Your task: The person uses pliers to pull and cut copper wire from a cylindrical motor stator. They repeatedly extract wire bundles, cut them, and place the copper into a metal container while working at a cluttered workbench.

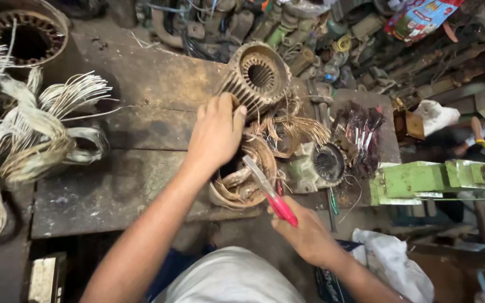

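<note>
My left hand (216, 133) rests on top of a rusty motor stator (241, 179) with copper windings at the bench's front edge, fingers curled over its rim. My right hand (304, 233) grips red-handled cutting pliers (269, 192), whose metal jaws point up-left over the stator's windings. A second finned stator (258, 76) lies tilted just beyond my left hand. Loose copper wire (287, 126) spills between the two stators.
Bundles of pale wire coils (35, 132) lie at the left of the worn wooden bench (136, 185), with another stator (21, 33) at the top left. A dark wire bundle (360, 134), a green vise (422, 179), white bags (391, 264) and cluttered parts fill the right and back.
</note>
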